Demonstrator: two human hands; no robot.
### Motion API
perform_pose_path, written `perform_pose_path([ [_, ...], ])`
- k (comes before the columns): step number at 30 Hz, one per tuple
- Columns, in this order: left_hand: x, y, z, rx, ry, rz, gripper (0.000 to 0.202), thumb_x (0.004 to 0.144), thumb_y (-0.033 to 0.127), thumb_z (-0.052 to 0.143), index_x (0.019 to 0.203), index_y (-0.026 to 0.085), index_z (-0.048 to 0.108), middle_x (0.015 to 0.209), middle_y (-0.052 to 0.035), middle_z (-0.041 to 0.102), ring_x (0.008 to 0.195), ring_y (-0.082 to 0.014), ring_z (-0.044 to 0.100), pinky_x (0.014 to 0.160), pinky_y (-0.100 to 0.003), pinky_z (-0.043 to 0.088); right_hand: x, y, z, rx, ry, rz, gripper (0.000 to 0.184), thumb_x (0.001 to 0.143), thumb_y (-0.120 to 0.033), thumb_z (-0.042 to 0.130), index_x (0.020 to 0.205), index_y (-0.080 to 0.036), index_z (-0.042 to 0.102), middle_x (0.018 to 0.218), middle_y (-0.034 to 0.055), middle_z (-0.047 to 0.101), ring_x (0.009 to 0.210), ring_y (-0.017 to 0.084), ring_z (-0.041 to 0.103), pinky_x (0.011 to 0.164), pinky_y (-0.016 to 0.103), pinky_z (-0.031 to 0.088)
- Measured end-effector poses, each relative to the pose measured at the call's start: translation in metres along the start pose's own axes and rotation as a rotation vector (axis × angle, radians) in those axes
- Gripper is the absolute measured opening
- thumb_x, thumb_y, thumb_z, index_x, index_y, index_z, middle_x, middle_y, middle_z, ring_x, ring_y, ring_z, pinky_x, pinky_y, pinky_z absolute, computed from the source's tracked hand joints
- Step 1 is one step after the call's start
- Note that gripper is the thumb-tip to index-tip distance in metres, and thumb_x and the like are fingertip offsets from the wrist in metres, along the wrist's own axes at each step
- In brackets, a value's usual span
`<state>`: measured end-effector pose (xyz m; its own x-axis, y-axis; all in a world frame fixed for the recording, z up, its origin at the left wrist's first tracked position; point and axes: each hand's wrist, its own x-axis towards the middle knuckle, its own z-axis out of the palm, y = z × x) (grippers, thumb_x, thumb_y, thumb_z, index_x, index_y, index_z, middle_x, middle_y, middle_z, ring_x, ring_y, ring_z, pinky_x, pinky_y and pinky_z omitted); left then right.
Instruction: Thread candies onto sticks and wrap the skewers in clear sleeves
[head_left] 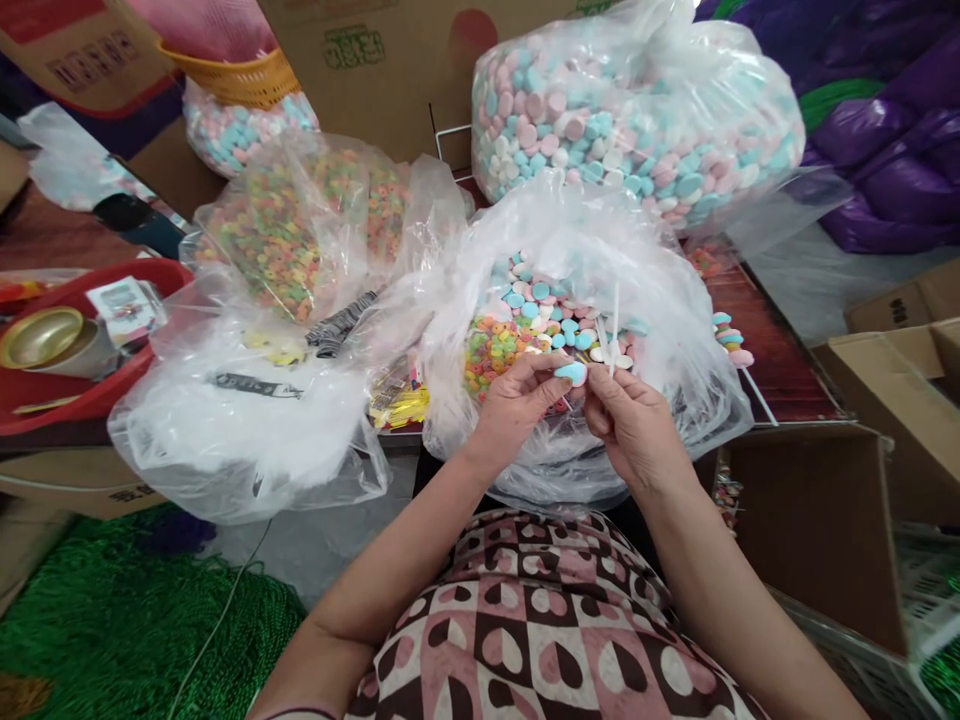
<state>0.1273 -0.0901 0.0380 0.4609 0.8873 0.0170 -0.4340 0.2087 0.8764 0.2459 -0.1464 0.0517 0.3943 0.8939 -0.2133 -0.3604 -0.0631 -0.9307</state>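
In the head view my left hand (519, 400) pinches a blue, white and pink marshmallow (571, 374) between thumb and fingers. Close on its right, my right hand (630, 410) is closed with a thin white stick (616, 325) rising from its fingertips. Both hands are over an open clear plastic bag (697, 350). Inside it lie loose blue, pink and white marshmallows (540, 292) and a heap of small ring-shaped gummy candies (491, 350). Whether the marshmallow touches a stick is hidden by my fingers.
A skewer of marshmallows (729, 338) lies at the table's right edge. Behind stand a big bag of marshmallows (637, 120) and a bag of gummy rings (300, 230). To the left are a white-filled bag (247, 430) and a red basin (45, 410). Cardboard boxes (817, 530) stand right.
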Motion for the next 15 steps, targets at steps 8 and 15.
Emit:
perform_pose_path([
  [8,-0.006,-0.003,-0.002,0.104,-0.031,-0.043,0.031,0.074,0.035,0.081,0.101,0.023,0.074,0.105,-0.0025,0.073,0.101,-0.0163,0.066,0.097,-0.033,0.049,-0.001,-0.001,-0.002,-0.031,0.0,0.044,0.035,0.067,-0.042,0.082,0.082,-0.019,0.061,0.055,-0.0087,0.044,0.04,0.003,0.023,0.04,0.021,0.013],
  [15,-0.007,0.006,-0.004,0.158,-0.023,-0.167,0.032,0.081,0.041,0.073,0.107,0.022,0.077,0.103,-0.0038,0.075,0.09,-0.0168,0.067,0.086,-0.031,0.052,-0.003,-0.002,-0.001,-0.042,-0.011,0.037,0.032,0.069,-0.043,0.079,0.085,-0.018,0.065,0.064,-0.0037,0.057,0.041,0.003,0.029,0.039,0.021,0.016],
])
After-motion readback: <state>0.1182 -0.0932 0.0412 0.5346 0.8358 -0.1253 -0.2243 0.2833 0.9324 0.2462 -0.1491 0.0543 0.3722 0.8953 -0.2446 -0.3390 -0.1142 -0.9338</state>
